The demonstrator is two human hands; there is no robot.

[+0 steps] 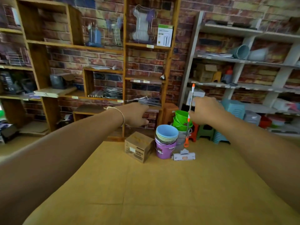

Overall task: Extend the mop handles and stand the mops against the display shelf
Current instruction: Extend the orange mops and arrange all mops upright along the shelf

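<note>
A mop stands upright on the floor, its thin silver handle point(191, 98) topped by an orange tip. Its white head point(184, 156), still in its wrapper, rests on the floor in front of the stacked buckets. The handle leans toward the gap between the wooden display shelf point(167, 75) and the grey shelf point(189, 62). My right hand point(207, 111) is at mid-handle, its curled fingertips holding the pole. My left hand point(135, 114) is stretched out in front of the wooden shelf, with loosely curled fingers holding nothing.
A cardboard box point(138, 146) sits on the tan floor left of a purple-and-blue bucket stack point(165, 143). Green buckets point(181, 119) and small plastic stools point(206, 130) stand behind the mop. The shelves hold racks, plates and tubs.
</note>
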